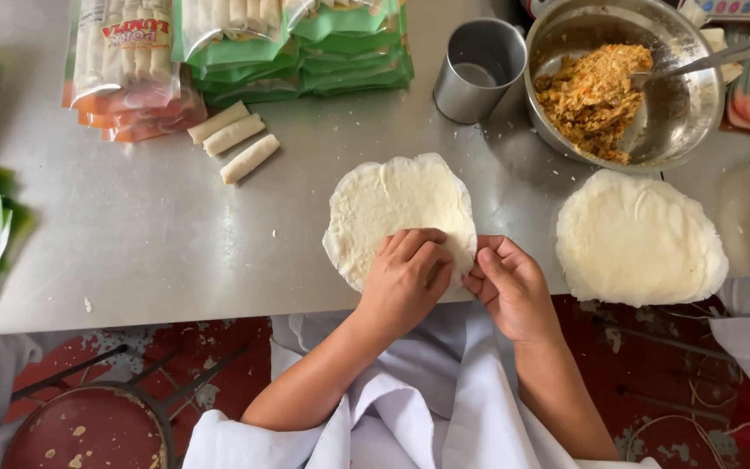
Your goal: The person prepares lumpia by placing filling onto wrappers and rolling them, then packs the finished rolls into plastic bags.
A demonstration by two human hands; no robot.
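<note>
Bright, even daylight; soft shadows, slight blur at edges.

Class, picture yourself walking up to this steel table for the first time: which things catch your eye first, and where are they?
Both hands, left hand and right hand, work the near edge of a pale round wrapper at the table's centre. A metal bowl of orange filling sits far right, above a wrapper stack.

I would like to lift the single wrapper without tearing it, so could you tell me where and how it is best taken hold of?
Probably at the near right edge of the wrapper, coming from the table's front. It lies flat and thin, the left hand presses its near part down, and the right hand already pinches that rim.
</note>
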